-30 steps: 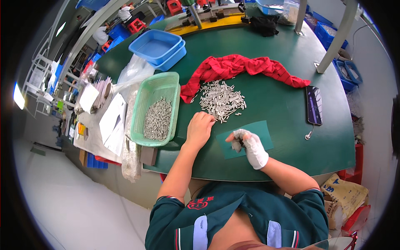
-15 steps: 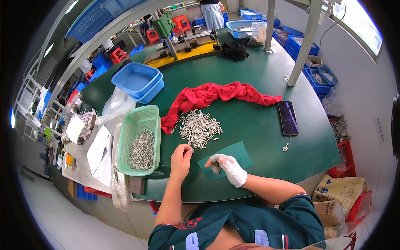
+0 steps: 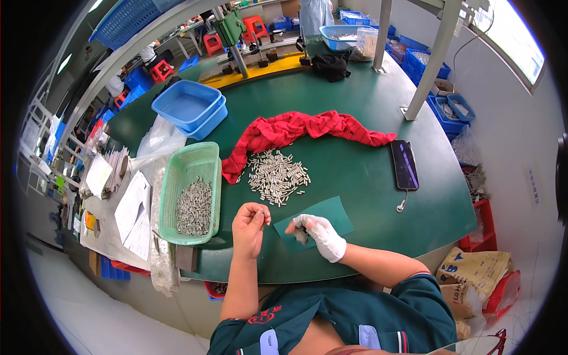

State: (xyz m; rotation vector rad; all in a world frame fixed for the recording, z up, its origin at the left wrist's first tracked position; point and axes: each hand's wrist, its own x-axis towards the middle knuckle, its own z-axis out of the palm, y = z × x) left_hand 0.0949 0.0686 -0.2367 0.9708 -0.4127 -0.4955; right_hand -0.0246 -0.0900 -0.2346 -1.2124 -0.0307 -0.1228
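Note:
My bare left hand [image 3: 251,229] is raised just below the pile of metal pins [image 3: 276,178], thumb and fingertips pinched on what looks like one small metal pin, mostly hidden. Over the dark green sheet [image 3: 335,214] is my right hand [image 3: 322,236], in a white glove with bare fingertips showing. Its fingers are curled around something greyish that I cannot make out; it may be soiled glove. Left of my left hand stands a light green basket [image 3: 166,204] partly filled with grey metal pins [image 3: 194,207]. A red checked cloth [image 3: 307,127] curves behind the loose pile.
A phone [image 3: 404,165] with a short cord lies to the right. Stacked blue trays [image 3: 188,106] stand behind the basket. Papers [image 3: 133,207] and plastic film cover the left side. A metal post [image 3: 429,77] rises from the table's right edge; a black cloth [image 3: 331,67] lies far back.
My left hand has turned up and drawn slightly away from the pile, fingertips still pinched. The right hand keeps its curled pose over the sheet. The whole view has shifted a little.

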